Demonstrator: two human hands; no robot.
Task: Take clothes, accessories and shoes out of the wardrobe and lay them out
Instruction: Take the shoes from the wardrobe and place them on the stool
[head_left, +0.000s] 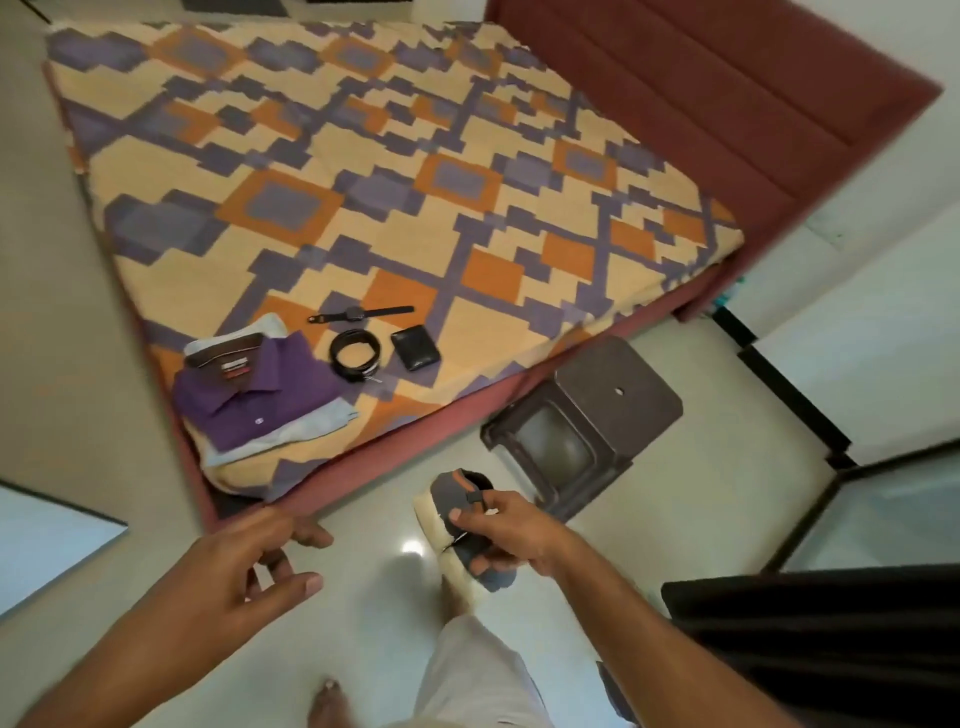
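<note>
My right hand (511, 530) grips a grey shoe (457, 506) with an orange stripe and a pale sole, held over the floor just in front of the bed. My left hand (260, 561) hangs empty beside it, fingers loosely curled. On the near corner of the patterned bed (395, 197) lie a folded purple shirt (260, 392) on top of pale folded clothes, a coiled black belt (355, 354), a black wallet (415, 349) and a black wristwatch (358, 313).
A dark brown plastic stool (587, 421) stands on the pale tiled floor (675, 509) right of the shoe. A maroon headboard (727, 88) runs along the bed's far right. A dark door edge (810, 519) and dark cloth (831, 639) sit at the right.
</note>
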